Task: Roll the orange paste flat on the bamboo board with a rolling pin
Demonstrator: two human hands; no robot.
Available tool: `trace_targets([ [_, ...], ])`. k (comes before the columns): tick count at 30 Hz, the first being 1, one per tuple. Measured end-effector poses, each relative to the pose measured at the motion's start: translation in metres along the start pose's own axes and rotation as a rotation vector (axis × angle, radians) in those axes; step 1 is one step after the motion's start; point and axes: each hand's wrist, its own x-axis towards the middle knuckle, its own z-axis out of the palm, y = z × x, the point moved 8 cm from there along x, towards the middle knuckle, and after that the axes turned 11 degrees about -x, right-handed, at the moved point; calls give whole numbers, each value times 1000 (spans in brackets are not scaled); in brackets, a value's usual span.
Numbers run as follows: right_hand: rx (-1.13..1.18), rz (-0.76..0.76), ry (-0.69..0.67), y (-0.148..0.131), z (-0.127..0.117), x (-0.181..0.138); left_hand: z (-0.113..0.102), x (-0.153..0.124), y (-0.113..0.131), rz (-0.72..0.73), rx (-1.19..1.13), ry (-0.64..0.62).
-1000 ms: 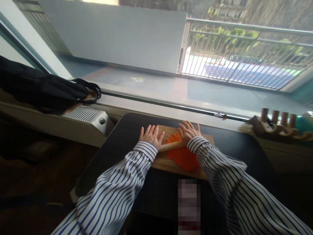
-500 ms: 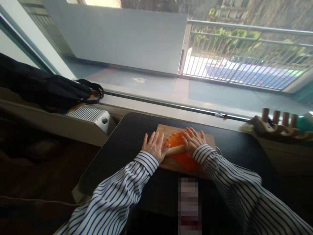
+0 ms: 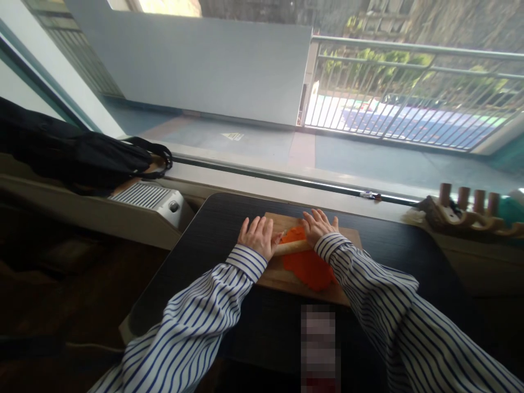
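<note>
A pale wooden rolling pin (image 3: 291,248) lies across a flat orange sheet of what looks like dough or clay (image 3: 309,270). Beneath the sheet is a wooden board (image 3: 278,278). My left hand (image 3: 257,236) rests on the pin's left end, its fingers stretched forward and the thumb along the pin. On the right part of the pin lies my right hand (image 3: 319,226), palm down with fingers extended, hiding that end. Neither hand is wrapped round the pin. More of the orange sheet shows on the near side of the pin than beyond it.
The board sits on a dark table (image 3: 196,256) with rounded corners. Behind it run a window ledge (image 3: 262,188) and glass. A black bag (image 3: 94,155) lies at left by a white slatted unit (image 3: 147,196). A wooden rack with pegs (image 3: 462,215) stands at right.
The rolling pin and both hands have moved slightly away from me over the orange sheet. My right hand has also shifted a little left. More of the sheet's near part is uncovered.
</note>
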Motion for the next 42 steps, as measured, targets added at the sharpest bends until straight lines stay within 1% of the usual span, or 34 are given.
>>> trace_targets([
  [2,11,5,-1,0,0,-1,5,-11,8,15,-9,-40],
  [4,14,0,1,-1,-2,-3,9,-19,10,-11,-18,-83],
  [7,17,-30,33,-1,-7,-11,10,-23,11,-56,-17,-137],
  [9,-2,-85,92,-1,-10,-20,9,-23,11,-69,-15,-165],
  [12,-75,-203,216,0,-13,-36,9,-24,11,-74,-24,-178],
  [14,-102,-224,250,4,-11,-41,9,-22,10,-79,-28,-183],
  [16,-107,-208,236,7,-9,-38,10,-18,8,-94,-26,-193],
  [20,-82,-176,152,7,-9,-18,14,-2,-2,-139,-29,-200],
  [26,-16,-118,69,6,-14,13,21,25,-19,-193,-36,-150],
  [30,-7,-92,29,6,-13,23,26,34,-26,-196,-70,-177],
  [32,-18,-94,12,6,-10,22,27,33,-25,-189,-73,-199],
  [35,-45,-105,7,7,-6,10,27,25,-21,-166,-52,-214],
  [42,-103,-124,37,5,-4,-37,19,-4,0,-53,-31,-258],
])
